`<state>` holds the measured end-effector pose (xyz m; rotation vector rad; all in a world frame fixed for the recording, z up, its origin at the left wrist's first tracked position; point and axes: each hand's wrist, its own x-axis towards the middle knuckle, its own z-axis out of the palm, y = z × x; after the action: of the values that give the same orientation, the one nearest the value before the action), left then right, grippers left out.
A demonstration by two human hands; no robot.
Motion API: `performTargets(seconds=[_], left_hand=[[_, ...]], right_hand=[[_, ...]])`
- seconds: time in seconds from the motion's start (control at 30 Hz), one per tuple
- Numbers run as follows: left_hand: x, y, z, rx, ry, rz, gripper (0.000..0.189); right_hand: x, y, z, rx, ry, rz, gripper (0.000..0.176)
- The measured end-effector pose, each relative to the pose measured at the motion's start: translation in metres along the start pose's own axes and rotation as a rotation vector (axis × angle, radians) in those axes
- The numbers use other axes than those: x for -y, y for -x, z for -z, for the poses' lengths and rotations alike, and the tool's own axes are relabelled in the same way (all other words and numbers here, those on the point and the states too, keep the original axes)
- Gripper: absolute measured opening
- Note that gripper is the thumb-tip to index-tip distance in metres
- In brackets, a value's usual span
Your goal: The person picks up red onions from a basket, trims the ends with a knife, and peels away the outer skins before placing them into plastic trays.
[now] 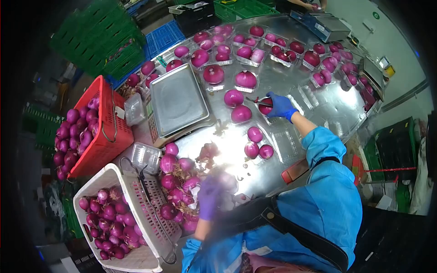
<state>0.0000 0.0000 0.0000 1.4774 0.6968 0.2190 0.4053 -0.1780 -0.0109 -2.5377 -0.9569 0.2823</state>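
My right hand [281,107], in a blue glove, is closed on scissors [256,100] whose tips point left. A red onion [265,109] lies under the fingers and is partly hidden. Just left of it are two loose onions [237,105], and three smaller onions [259,144] lie below. My left hand [208,196], gloved in purple, is smeared by motion beside a heap of onions [173,182] with dry roots and skins. Whether it holds anything cannot be made out.
A weighing scale [179,101] stands left of centre. Clear trays of onions [246,80] line the far table. At left are a red crate [116,129] and a white crate [123,175], both with onions. An empty clear tray [146,157] sits between them and the heap.
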Motion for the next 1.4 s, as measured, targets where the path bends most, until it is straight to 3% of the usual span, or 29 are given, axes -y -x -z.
performTargets(seconds=[0.07,0.17,0.23,0.3,0.33,0.37,0.43,0.5,0.53,0.57,0.6,0.63,0.67,0.7,0.77,0.83,0.9,0.97,1.03,1.07,1.1,1.2,1.23,1.4], left_hand=[[-0.009,0.019,0.004,-0.008,0.093,0.256,0.017],[0.024,0.026,0.013,-0.011,0.021,0.136,0.021],[0.013,0.038,0.022,0.001,-0.011,0.091,0.026],[-0.026,0.055,0.027,-0.067,-0.014,0.113,0.025],[-0.04,0.062,0.03,-0.107,-0.046,0.085,0.025],[-0.043,0.066,0.04,-0.13,-0.039,0.085,0.025],[-0.05,0.077,0.066,0.014,-0.278,-0.06,0.027],[-0.086,0.086,0.081,0.096,-0.255,-0.152,0.016],[-0.087,0.091,0.095,0.102,-0.359,-0.23,0.019],[-0.087,0.101,0.11,0.115,-0.465,-0.286,0.021],[-0.101,0.112,0.119,0.035,-0.517,-0.292,0.022],[-0.117,0.121,0.129,-0.029,-0.569,-0.299,0.023],[-0.129,0.129,0.149,-0.138,-0.458,-0.201,0.025],[-0.135,0.133,0.171,-0.228,-0.334,-0.118,0.028],[-0.131,0.137,0.237,-0.458,-0.415,-0.016,0.034],[-0.079,0.139,0.331,-0.694,-0.749,0.05,0.041],[-0.031,0.146,0.413,-0.811,-0.929,0.159,0.052],[-0.021,0.148,0.456,-0.875,-1.134,0.386,0.059],[-0.003,0.14,0.499,-0.877,-1.017,0.581,0.068],[0.004,0.137,0.514,-0.81,-1.031,0.607,0.082],[0.016,0.13,0.521,-0.807,-1.025,0.602,0.082],[0.053,0.11,0.519,-0.875,-0.997,0.601,0.109],[0.051,0.101,0.507,-0.975,-0.973,0.624,0.108],[0.002,0.109,0.489,-0.95,-0.847,0.599,0.1]], right_hand=[[-0.01,-0.004,-0.003,0.204,0.139,-0.013,0.067],[-0.043,-0.012,-0.02,0.288,0.201,0.153,0.073],[-0.053,-0.006,-0.024,0.277,0.147,0.195,0.078],[-0.059,0.001,-0.025,0.126,0.095,0.331,0.085],[-0.05,0.006,-0.02,0.031,0.12,0.371,0.074],[-0.038,0.012,-0.014,0.038,0.118,0.394,0.074],[0.021,0.023,0.004,0.234,-0.036,0.168,0.062],[0.07,0.038,-0.002,0.348,-0.03,0.341,0.052],[0.089,0.041,-0.015,0.495,-0.245,0.437,0.04],[0.12,0.052,-0.018,0.62,-0.261,0.472,0.036],[0.133,0.064,-0.032,0.773,-0.248,0.463,0.039],[0.15,0.076,-0.039,0.8,-0.21,0.496,0.043],[0.164,0.085,-0.051,0.882,-0.282,0.344,0.046],[0.173,0.09,-0.064,0.888,-0.25,0.382,0.045],[0.183,0.096,-0.097,0.89,-0.262,0.393,0.045],[0.199,0.1,-0.118,0.858,-0.322,0.438,0.044],[0.215,0.1,-0.129,0.81,-0.391,0.466,0.044],[0.228,0.099,-0.137,0.802,-0.286,0.529,0.042],[0.238,0.1,-0.139,0.801,-0.261,0.492,0.042],[0.237,0.102,-0.143,0.789,-0.333,0.44,0.043],[0.238,0.102,-0.145,0.776,-0.406,0.388,0.044],[0.237,0.102,-0.155,0.744,-0.359,0.329,0.046],[0.234,0.101,-0.161,0.718,-0.374,0.313,0.046],[0.252,0.1,-0.15,0.755,-0.45,0.237,0.04]])
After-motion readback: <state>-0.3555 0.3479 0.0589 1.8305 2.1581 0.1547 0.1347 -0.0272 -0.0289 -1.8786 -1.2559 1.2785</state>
